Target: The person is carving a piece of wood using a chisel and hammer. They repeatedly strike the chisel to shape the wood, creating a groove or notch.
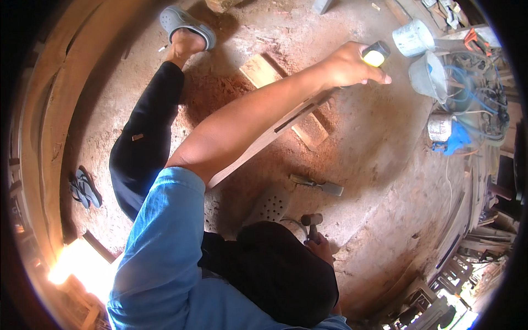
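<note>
My left hand reaches across to the upper right, fingers wrapped round a black and yellow tool whose lower part is hidden. Beneath that arm a long wooden board with a dark slot lies across a short pale block. My right hand grips the handle of a dark-headed hammer low beside my bent knee. A flat chisel or similar bladed tool lies on the dusty floor between the board and the hammer.
Buckets, a blue-and-white can, tangled hoses and an orange-handled tool line the right side. Flip-flops sit beside a timber beam at the left. My clog-covered foot is at the top. Stacked wood pieces crowd the lower right.
</note>
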A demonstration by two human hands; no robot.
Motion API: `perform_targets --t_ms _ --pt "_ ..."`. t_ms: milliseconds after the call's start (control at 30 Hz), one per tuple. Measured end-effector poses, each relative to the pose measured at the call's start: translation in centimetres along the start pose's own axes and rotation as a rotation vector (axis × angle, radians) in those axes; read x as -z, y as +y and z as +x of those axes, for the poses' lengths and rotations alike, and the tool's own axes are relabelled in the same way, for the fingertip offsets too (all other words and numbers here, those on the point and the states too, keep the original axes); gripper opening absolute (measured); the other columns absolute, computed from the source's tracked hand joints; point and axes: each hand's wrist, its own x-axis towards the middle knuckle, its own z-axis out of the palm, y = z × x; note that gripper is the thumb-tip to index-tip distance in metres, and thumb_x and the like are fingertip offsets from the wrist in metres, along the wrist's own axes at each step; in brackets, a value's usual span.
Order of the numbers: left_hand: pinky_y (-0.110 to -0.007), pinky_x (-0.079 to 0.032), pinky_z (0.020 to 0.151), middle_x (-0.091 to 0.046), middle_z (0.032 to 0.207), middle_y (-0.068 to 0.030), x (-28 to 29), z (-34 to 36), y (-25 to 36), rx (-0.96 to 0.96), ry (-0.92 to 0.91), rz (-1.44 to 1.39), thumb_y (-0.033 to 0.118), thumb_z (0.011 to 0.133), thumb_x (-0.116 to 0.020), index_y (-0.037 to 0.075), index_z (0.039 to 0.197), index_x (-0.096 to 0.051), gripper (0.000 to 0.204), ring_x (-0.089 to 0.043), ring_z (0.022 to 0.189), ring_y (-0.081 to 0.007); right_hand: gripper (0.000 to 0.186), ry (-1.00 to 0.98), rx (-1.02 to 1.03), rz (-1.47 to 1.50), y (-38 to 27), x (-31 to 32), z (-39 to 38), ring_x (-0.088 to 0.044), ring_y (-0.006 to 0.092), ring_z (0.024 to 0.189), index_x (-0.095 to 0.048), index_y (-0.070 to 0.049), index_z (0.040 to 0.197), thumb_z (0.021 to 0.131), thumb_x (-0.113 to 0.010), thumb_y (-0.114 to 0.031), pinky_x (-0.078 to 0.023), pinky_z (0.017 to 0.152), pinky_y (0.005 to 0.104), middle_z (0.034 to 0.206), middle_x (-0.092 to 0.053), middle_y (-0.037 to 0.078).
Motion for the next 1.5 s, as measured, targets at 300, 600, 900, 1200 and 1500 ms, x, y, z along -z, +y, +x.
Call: perform_targets --t_ms 300,600,900,1200,1500 --pt "-0.028 -0.055 0.076 -0.069 0.096 -0.0052 -0.1 -0.3 -2.3 0.092 -0.043 0.06 0.037 0.07 -0.091 0.005 0.105 -0.067 0.053 -0.064 0.081 -0.0134 0.026 0.042 0.146 0.222 -7.4 1.9 -0.7 -0.057 0.0118 0.054 -0.061 0.0 0.108 0.086 -0.07 -0.013 -0.046 0.05 0.0268 0.069 -0.059 0.003" --pt "-0.026 -0.05 0.065 -0.063 0.078 0.0022 0.4 -0.7 -3.0 0.039 -0.099 0.15 0.03 0.077 -0.089 0.009 0.091 -0.064 0.035 -0.057 0.069 -0.0094 0.031 0.108 0.356 0.263 -15.9 3.7 -4.9 -0.054 0.0105 0.052 -0.058 0.001 0.109 0.083 -0.072 -0.007 -0.042 0.049 0.0255 0.067 -0.057 0.003" --pt "-0.026 -0.051 0.065 -0.064 0.077 0.0016 -0.5 -1.1 -3.3 -0.011 -0.192 0.191 0.03 0.079 -0.087 0.008 0.092 -0.065 0.034 -0.059 0.068 -0.0094 0.03 0.153 0.564 0.387 -20.2 3.9 -7.7 -0.054 0.0102 0.051 -0.059 0.001 0.108 0.08 -0.07 -0.002 -0.042 0.049 0.0245 0.067 -0.058 0.003" --pt "-0.032 -0.054 0.074 -0.066 0.078 0.0019 -0.1 -3.0 -3.4 -0.043 -0.255 0.363 0.033 0.082 -0.085 0.012 0.092 -0.066 0.031 -0.063 0.077 -0.0109 0.03 0.278 0.741 0.364 -21.5 3.2 -8.3 -0.05 0.0109 0.046 -0.055 -0.001 0.11 0.081 -0.061 -0.002 -0.039 0.046 0.0223 0.064 -0.054 0.003" --pt "-0.036 -0.057 0.077 -0.073 0.097 -0.0093 0.8 -5.6 -5.0 -0.174 -0.467 0.39 0.035 0.087 -0.08 0.007 0.111 -0.068 0.039 -0.069 0.087 -0.019 0.023 0.987 1.506 -0.581 -26.8 3.5 -3.7 -0.06 0.016 0.056 -0.059 -0.003 0.107 0.085 -0.066 -0.01 -0.052 0.057 0.0337 0.076 -0.062 0.008"
